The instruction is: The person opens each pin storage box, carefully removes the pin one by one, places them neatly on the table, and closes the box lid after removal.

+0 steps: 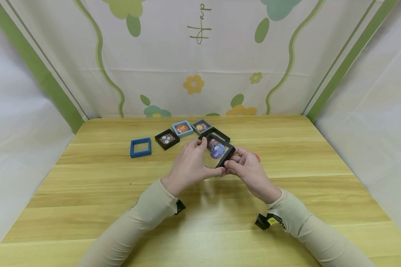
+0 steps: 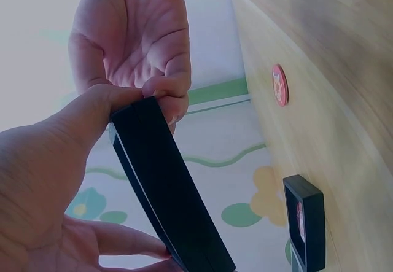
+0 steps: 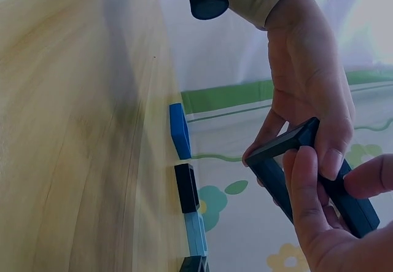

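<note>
Both hands hold a black square display frame raised over the table. A round blue-purple badge shows in the frame's clear middle. The left hand grips the frame's left side, its thumb along the near edge and its fingers at the far edge. At the near right corner the right hand pinches the frame between thumb and fingers. In the left wrist view the frame appears edge-on, its picture hidden. Part of another black frame shows on the table behind it.
Along the back of the wooden table lie a blue frame with wood visible through it, a black frame, a light blue frame and a grey frame. A red round badge lies partly behind the right hand.
</note>
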Tool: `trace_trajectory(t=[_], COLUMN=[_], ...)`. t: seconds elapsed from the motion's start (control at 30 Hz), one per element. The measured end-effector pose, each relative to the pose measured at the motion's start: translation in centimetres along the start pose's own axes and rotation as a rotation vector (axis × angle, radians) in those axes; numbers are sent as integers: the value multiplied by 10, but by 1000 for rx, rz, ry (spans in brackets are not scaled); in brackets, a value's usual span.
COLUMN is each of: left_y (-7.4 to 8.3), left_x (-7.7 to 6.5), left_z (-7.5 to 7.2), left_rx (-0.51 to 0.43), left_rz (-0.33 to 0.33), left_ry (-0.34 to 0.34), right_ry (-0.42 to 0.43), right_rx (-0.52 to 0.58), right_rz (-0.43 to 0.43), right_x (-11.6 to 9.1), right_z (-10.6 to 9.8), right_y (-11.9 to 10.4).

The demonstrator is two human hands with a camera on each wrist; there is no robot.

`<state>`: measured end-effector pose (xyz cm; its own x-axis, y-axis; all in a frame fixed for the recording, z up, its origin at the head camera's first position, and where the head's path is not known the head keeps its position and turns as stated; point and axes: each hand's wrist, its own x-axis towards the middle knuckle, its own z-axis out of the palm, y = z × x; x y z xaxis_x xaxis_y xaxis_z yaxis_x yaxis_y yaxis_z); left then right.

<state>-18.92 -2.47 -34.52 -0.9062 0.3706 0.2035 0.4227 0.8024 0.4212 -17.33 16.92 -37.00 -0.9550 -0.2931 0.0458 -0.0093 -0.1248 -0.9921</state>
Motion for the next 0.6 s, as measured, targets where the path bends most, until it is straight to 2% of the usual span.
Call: trace_trajectory(t=[0.6], left_y=[1], left_x=[-1], left_z=[2], left_rx=[23], left_rz=[22], left_ry=[15], right_ry=[5], right_rx=[-5], right_rz=[-6], right_x=[-1], right_z=[0], right_y=[1])
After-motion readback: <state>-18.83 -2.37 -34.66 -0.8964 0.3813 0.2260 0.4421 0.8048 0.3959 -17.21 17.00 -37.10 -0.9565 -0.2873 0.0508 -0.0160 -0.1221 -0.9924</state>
